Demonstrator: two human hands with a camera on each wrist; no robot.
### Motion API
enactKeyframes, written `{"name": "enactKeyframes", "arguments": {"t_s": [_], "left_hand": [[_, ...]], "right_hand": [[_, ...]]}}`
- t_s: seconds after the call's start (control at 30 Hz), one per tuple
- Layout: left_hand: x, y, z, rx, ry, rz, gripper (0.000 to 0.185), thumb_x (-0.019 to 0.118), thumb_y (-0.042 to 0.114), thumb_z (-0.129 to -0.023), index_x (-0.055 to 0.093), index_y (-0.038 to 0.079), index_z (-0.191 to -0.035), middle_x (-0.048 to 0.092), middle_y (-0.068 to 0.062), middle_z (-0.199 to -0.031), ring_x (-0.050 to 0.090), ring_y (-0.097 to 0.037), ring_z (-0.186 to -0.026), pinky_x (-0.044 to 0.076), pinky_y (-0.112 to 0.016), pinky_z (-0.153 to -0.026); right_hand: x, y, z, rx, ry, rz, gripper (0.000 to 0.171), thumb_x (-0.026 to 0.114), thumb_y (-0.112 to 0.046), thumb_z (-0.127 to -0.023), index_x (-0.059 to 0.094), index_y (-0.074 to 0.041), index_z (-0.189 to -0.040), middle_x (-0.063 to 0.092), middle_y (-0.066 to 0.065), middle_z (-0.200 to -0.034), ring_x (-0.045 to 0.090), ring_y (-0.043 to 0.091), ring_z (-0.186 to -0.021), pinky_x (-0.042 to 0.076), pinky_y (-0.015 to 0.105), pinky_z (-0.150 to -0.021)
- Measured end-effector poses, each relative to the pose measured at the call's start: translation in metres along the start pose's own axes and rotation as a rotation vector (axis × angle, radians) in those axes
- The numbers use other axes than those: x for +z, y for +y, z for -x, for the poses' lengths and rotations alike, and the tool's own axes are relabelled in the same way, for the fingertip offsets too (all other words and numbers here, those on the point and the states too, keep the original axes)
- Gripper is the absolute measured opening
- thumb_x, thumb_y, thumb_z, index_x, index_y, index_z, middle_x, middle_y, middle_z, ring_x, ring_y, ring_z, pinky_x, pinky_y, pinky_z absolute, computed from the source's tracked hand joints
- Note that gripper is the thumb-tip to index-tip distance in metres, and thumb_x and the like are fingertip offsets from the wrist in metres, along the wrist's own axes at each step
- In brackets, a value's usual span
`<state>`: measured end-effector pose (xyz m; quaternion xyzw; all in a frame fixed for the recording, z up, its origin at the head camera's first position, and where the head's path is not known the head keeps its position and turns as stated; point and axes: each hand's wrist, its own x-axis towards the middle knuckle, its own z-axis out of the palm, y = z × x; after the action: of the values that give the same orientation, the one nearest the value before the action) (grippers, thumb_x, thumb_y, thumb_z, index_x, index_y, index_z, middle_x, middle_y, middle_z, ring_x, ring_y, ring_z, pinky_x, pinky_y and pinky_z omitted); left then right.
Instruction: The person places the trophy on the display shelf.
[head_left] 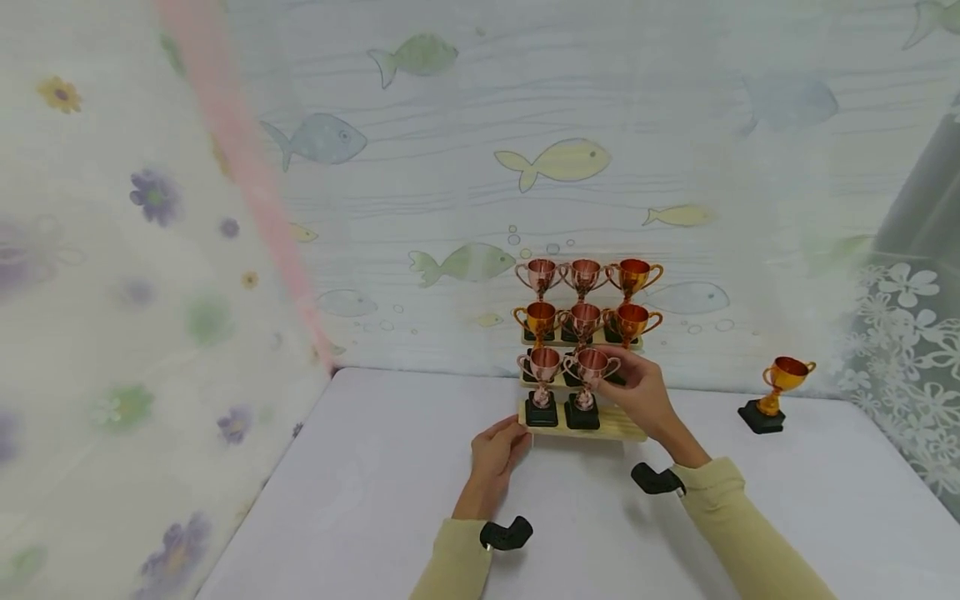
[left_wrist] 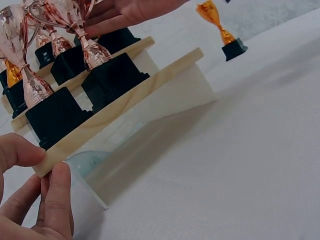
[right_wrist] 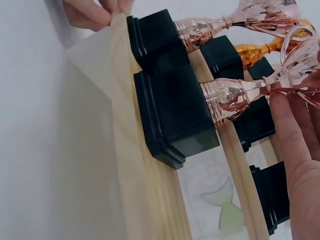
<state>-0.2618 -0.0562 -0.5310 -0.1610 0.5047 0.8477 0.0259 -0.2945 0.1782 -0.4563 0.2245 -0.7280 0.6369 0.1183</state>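
A three-tiered wooden display stand [head_left: 624,425] bears rows of small trophies with black bases. My left hand [head_left: 493,457] pinches the left end of its lowest board, thumb on top and fingers beneath in the left wrist view. On that board, a rose-gold trophy [right_wrist: 227,97] stands upright in the middle, and my right hand [head_left: 647,398] holds it by the cup and upper stem. Beside it to the left stands another rose-gold trophy [head_left: 542,400]. The right part of the lowest board is bare wood.
Behind, the upper tiers carry rose-gold and gold trophies, such as a gold trophy [head_left: 632,275] at the top right. A lone gold trophy [head_left: 772,400] stands on the white table [head_left: 390,467] to the right. Fish-print curtain [head_left: 450,150] hangs close behind the stand.
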Motion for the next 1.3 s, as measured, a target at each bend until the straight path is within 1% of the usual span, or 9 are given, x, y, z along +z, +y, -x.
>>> {"name": "enactKeyframes", "arguments": {"t_s": [0.13, 0.3, 0.4, 0.57, 0.73, 0.93, 1.13, 1.23, 1.3], "left_hand": [[0.0, -0.001, 0.0, 0.002, -0.001, 0.005, 0.042, 0.066, -0.006, -0.089, 0.06, -0.014, -0.129, 0.066, -0.025, -0.122, 0.068, -0.015, -0.091, 0.061, -0.027, -0.084], [-0.001, -0.003, -0.001, 0.004, -0.003, -0.002, 0.041, 0.066, -0.004, -0.089, 0.06, -0.014, -0.129, 0.066, -0.023, -0.12, 0.067, -0.015, -0.091, 0.06, -0.027, -0.084], [-0.001, -0.003, -0.001, 0.0, -0.002, 0.001, 0.041, 0.066, -0.005, -0.089, 0.061, -0.013, -0.129, 0.066, -0.022, -0.118, 0.067, -0.015, -0.09, 0.06, -0.027, -0.085], [0.001, -0.002, -0.002, 0.001, 0.008, 0.004, 0.041, 0.066, -0.005, -0.089, 0.06, -0.013, -0.129, 0.065, -0.025, -0.124, 0.067, -0.015, -0.091, 0.06, -0.028, -0.086], [0.002, -0.003, -0.003, 0.002, 0.014, 0.022, 0.042, 0.065, -0.007, -0.089, 0.06, -0.014, -0.129, 0.064, -0.028, -0.126, 0.068, -0.016, -0.091, 0.061, -0.027, -0.084], [0.001, -0.001, -0.003, 0.016, 0.016, 0.026, 0.042, 0.066, -0.006, -0.089, 0.06, -0.015, -0.129, 0.066, -0.021, -0.116, 0.067, -0.014, -0.087, 0.061, -0.025, -0.081], [0.0, 0.001, -0.001, 0.016, 0.015, 0.026, 0.042, 0.067, -0.006, -0.089, 0.06, -0.015, -0.129, 0.067, -0.018, -0.111, 0.067, -0.013, -0.085, 0.061, -0.026, -0.082], [0.001, 0.0, -0.001, 0.008, 0.016, 0.032, 0.042, 0.067, -0.006, -0.089, 0.06, -0.014, -0.129, 0.067, -0.018, -0.112, 0.067, -0.013, -0.085, 0.061, -0.026, -0.083], [0.001, 0.0, -0.001, 0.011, 0.011, 0.031, 0.041, 0.066, -0.007, -0.089, 0.06, -0.015, -0.129, 0.067, -0.018, -0.111, 0.067, -0.013, -0.085, 0.061, -0.027, -0.083]], "right_hand": [[-0.001, 0.002, 0.004, 0.021, -0.004, 0.0, 0.051, 0.072, 0.005, -0.089, 0.056, 0.006, -0.137, 0.066, -0.01, -0.112, 0.064, 0.005, -0.096, 0.057, 0.018, -0.074], [-0.007, 0.006, 0.013, 0.033, -0.008, 0.004, 0.055, 0.071, 0.007, -0.089, 0.052, 0.007, -0.14, 0.064, -0.013, -0.119, 0.064, 0.002, -0.107, 0.058, 0.019, -0.085], [-0.014, 0.008, 0.023, 0.026, -0.012, -0.002, 0.056, 0.071, 0.007, -0.09, 0.049, 0.009, -0.141, 0.063, -0.01, -0.123, 0.065, 0.004, -0.109, 0.058, 0.019, -0.087], [-0.029, 0.011, 0.042, 0.025, -0.023, -0.036, 0.058, 0.069, 0.007, -0.091, 0.046, 0.01, -0.144, 0.064, 0.003, -0.129, 0.066, 0.006, -0.113, 0.058, 0.021, -0.088], [-0.044, 0.009, 0.062, 0.026, -0.019, -0.035, 0.059, 0.069, 0.01, -0.089, 0.045, 0.012, -0.143, 0.065, -0.002, -0.128, 0.065, 0.004, -0.113, 0.058, 0.021, -0.089], [-0.061, 0.006, 0.085, 0.03, 0.018, 0.113, 0.055, 0.07, 0.007, -0.09, 0.05, 0.008, -0.142, 0.063, -0.019, -0.124, 0.064, -0.001, -0.111, 0.057, 0.016, -0.086], [-0.078, 0.006, 0.106, 0.072, 0.091, 0.302, 0.037, 0.067, 0.0, -0.096, 0.059, 0.007, -0.131, 0.064, -0.027, -0.114, 0.062, -0.008, -0.104, 0.052, 0.007, -0.085], [-0.088, 0.005, 0.117, 0.1, 0.163, 0.349, 0.029, 0.065, -0.002, -0.098, 0.062, 0.008, -0.125, 0.064, -0.029, -0.109, 0.061, -0.01, -0.101, 0.051, 0.006, -0.083], [-0.094, 0.005, 0.123, 0.118, 0.258, 0.355, 0.027, 0.064, -0.001, -0.098, 0.062, 0.011, -0.122, 0.064, -0.029, -0.106, 0.062, -0.01, -0.097, 0.052, 0.006, -0.081]]}}
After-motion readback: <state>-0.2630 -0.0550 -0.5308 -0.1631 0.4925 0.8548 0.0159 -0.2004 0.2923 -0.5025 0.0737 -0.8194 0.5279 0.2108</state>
